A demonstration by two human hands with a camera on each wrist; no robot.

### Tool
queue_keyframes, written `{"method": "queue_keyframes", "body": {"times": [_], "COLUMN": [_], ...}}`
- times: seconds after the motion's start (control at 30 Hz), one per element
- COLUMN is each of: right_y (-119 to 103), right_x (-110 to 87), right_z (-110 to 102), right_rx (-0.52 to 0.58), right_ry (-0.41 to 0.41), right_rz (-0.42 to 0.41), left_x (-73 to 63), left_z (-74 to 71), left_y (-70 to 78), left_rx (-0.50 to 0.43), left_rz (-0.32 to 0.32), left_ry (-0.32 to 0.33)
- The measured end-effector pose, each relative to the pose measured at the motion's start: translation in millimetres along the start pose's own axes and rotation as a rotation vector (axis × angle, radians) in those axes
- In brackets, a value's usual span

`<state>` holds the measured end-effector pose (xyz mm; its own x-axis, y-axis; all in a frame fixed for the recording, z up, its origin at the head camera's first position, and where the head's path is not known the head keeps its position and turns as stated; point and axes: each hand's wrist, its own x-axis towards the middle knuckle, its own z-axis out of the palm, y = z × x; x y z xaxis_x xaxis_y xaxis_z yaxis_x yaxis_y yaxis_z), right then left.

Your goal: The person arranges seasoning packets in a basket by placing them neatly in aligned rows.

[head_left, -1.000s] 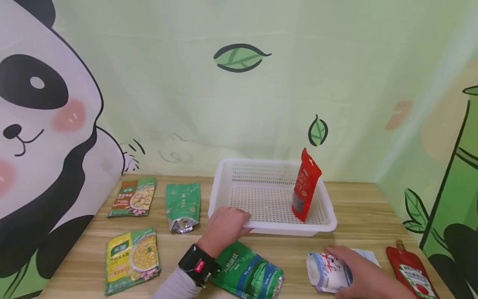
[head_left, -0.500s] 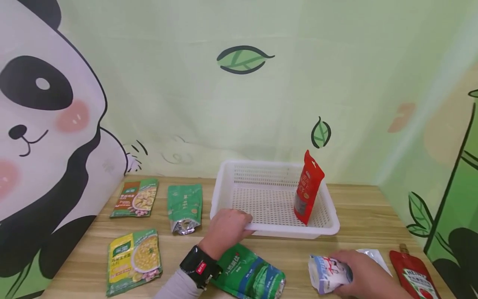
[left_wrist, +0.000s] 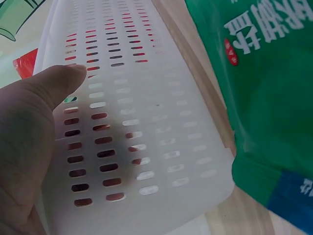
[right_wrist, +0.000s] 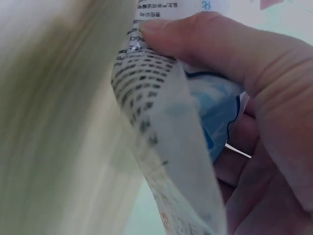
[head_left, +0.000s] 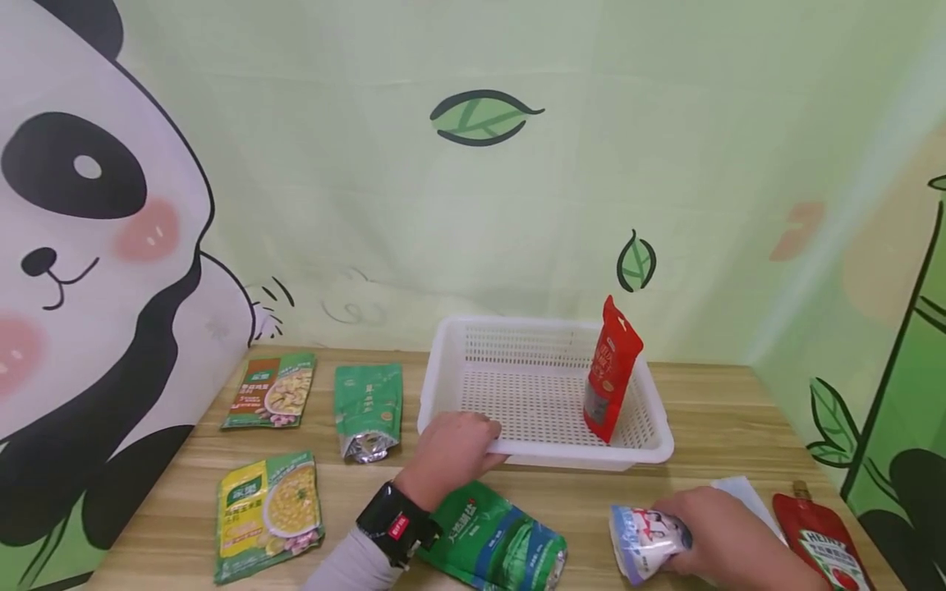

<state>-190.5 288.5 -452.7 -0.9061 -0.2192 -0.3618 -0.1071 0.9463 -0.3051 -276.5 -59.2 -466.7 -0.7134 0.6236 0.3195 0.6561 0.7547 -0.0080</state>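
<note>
1. My right grip, closed round the blue-and-white pouch at the surface's front right, has just tilted it; it seems secured.
2. My left grip holds the white basket's rim.

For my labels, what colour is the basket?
The basket is white, clearest in the head view.
</note>
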Motion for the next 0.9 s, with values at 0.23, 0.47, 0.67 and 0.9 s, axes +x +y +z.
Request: {"method": "queue_keyframes", "body": {"times": [0.23,0.47,0.67,0.9], "right_y": [-9.9,-31.6,-47.5,-56.0], "right_x": [-14.3,-21.6,-26.9,-28.6], "right_z": [-16.3,-27.1,-30.9,-37.5], "right_rx": [-0.081,-0.190,-0.280,-0.329], "right_ry": [0.092,0.188,0.272,0.493], "right_rz": [-0.257,-0.348,-0.406,-0.675], "left_x": [-3.0,-6.7,-14.4,-24.6], "left_z": [-4.8,-14.9,-25.7,-30.4], "left_y": [0.1,13.5,39.7,70.7], "left_rx": [-0.030,-0.085,-0.265,-0.751], "left_rz": [0.002,0.047,0.171,0.126], "left_ry": [0.010,0.123,0.193,-0.026]}}
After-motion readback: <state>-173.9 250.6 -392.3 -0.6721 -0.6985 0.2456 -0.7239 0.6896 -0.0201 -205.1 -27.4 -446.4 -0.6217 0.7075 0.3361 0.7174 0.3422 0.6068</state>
